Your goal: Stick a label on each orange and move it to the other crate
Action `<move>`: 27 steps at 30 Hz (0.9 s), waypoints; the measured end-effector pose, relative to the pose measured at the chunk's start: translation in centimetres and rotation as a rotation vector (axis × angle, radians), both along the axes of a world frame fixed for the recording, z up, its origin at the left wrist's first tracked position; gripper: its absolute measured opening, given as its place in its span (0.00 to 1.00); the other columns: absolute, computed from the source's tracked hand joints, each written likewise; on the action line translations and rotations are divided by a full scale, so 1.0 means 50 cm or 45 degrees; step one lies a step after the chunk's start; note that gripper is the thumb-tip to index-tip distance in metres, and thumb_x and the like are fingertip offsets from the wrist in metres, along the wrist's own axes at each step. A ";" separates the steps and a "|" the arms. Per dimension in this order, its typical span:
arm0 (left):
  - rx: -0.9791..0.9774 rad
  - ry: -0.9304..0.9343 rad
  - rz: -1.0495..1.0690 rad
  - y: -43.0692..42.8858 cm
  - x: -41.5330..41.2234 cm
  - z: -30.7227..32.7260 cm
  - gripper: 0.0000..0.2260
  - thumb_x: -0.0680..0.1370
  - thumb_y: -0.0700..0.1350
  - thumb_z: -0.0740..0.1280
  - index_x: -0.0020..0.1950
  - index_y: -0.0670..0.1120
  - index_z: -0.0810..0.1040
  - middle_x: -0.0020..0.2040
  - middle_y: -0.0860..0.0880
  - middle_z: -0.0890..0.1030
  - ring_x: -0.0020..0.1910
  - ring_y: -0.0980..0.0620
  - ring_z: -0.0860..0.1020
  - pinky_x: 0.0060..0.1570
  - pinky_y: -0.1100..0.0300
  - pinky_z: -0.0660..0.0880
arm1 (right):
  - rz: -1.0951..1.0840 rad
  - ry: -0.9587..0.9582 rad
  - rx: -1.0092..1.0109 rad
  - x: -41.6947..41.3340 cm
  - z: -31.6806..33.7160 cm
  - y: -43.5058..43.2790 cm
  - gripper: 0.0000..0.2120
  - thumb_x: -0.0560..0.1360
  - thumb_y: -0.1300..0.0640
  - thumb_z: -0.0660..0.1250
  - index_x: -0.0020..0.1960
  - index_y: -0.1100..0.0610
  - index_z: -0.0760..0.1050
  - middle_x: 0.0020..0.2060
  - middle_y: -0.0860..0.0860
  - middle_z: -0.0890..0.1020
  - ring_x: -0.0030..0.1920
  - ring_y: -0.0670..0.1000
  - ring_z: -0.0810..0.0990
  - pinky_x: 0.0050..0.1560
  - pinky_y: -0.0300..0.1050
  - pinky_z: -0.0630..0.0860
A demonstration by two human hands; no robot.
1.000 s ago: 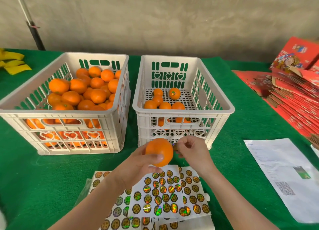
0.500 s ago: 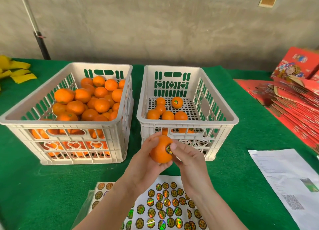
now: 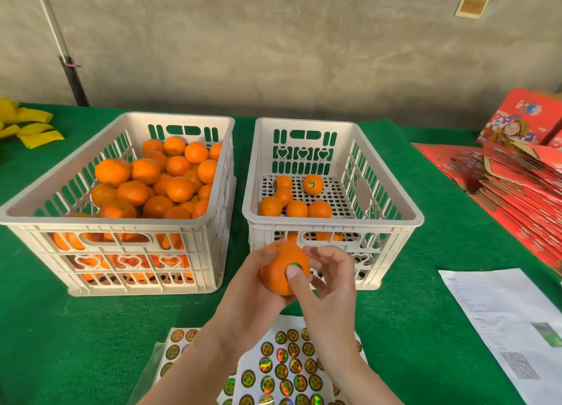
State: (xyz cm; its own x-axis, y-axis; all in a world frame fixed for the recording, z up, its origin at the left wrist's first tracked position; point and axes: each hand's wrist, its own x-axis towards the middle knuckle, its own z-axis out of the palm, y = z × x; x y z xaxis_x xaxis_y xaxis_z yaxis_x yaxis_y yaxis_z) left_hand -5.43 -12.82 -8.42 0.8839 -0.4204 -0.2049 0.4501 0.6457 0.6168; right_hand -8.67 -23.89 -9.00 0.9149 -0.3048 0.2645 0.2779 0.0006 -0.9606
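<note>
Just before right crate: left hand grip wraps orange; right hand grip spread, thumb pressing label onto orange.

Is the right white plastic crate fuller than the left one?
No: the right white plastic crate holds few oranges; the left crate is heaped.

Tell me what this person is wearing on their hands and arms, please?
Nothing that shows. The left hand and right hand are bare, without gloves, and I see no rings. Both forearms are uncovered up to the bottom edge of the picture: no sleeves, watch or bracelet in view.
</note>
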 end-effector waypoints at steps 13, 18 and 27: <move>1.076 -0.846 0.263 0.041 0.150 0.108 0.26 0.77 0.67 0.49 0.60 0.54 0.77 0.56 0.52 0.81 0.58 0.53 0.78 0.54 0.60 0.77 | 0.200 -0.178 -0.624 0.163 0.130 -0.014 0.33 0.62 0.50 0.77 0.59 0.40 0.62 0.54 0.34 0.68 0.54 0.32 0.71 0.47 0.23 0.69; 2.075 -1.137 0.335 0.004 0.305 0.069 0.13 0.81 0.42 0.59 0.64 0.46 0.74 0.58 0.49 0.78 0.59 0.50 0.74 0.58 0.59 0.70 | 0.059 0.248 -0.992 0.397 0.182 -0.113 0.30 0.65 0.61 0.75 0.58 0.50 0.61 0.46 0.42 0.69 0.46 0.42 0.73 0.32 0.31 0.68; 2.267 -1.237 0.288 0.007 0.347 0.004 0.12 0.77 0.41 0.64 0.58 0.52 0.76 0.56 0.55 0.77 0.59 0.53 0.70 0.57 0.62 0.55 | 0.402 1.097 -2.172 0.551 0.000 -0.229 0.18 0.75 0.59 0.65 0.64 0.57 0.70 0.57 0.56 0.78 0.54 0.57 0.77 0.42 0.42 0.71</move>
